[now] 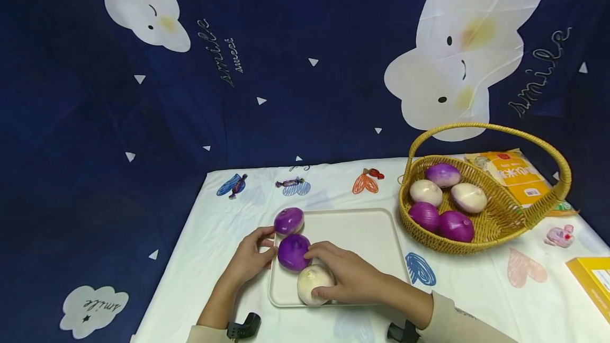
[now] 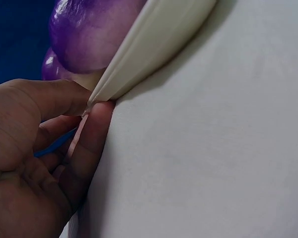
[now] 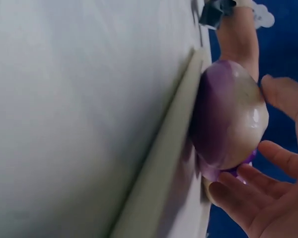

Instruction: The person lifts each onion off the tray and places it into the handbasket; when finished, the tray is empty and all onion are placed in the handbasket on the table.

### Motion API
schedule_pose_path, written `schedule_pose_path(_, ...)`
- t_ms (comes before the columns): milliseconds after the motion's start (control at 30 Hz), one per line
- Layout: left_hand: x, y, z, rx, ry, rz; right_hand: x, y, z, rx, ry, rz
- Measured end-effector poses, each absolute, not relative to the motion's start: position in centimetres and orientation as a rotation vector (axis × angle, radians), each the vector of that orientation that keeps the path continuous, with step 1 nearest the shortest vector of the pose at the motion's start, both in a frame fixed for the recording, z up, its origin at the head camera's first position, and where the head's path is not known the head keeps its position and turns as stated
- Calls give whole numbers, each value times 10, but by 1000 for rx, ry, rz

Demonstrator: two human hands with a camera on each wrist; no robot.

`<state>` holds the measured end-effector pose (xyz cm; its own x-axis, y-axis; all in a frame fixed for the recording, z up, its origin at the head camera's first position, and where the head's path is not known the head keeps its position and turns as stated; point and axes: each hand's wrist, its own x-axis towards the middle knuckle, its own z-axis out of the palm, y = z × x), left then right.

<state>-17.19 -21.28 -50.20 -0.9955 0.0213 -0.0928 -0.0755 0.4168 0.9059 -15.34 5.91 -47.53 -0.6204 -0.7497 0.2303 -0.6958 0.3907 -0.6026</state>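
A shallow cream tray (image 1: 362, 247) lies on the table with three glossy round turnips along its left side. My left hand (image 1: 251, 255) pinches the tray's left rim between thumb and fingers, seen close in the left wrist view (image 2: 44, 144). Nearest the front is a purple-and-white turnip (image 1: 314, 283), its white side up, with my right hand (image 1: 350, 274) curved round it. In the right wrist view, thumb and fingertips lie along opposite sides of this turnip (image 3: 233, 116). Behind it sit a deep purple turnip (image 1: 293, 253) and another purple one (image 1: 288, 221) at the back left corner.
A wicker basket (image 1: 457, 247) with a tall handle stands right of the tray, holding several purple and white vegetables. Behind it lies an orange food packet (image 1: 517, 173); a yellow box (image 1: 591, 279) is at far right. Wrapped candies (image 1: 289, 182) lie along the back.
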Motion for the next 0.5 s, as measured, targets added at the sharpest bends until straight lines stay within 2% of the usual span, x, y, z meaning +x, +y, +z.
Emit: schedule_pose_path(500,-177,-219,-513,-30,2530,1668,-146,58,-484,-1386,2521,-978)
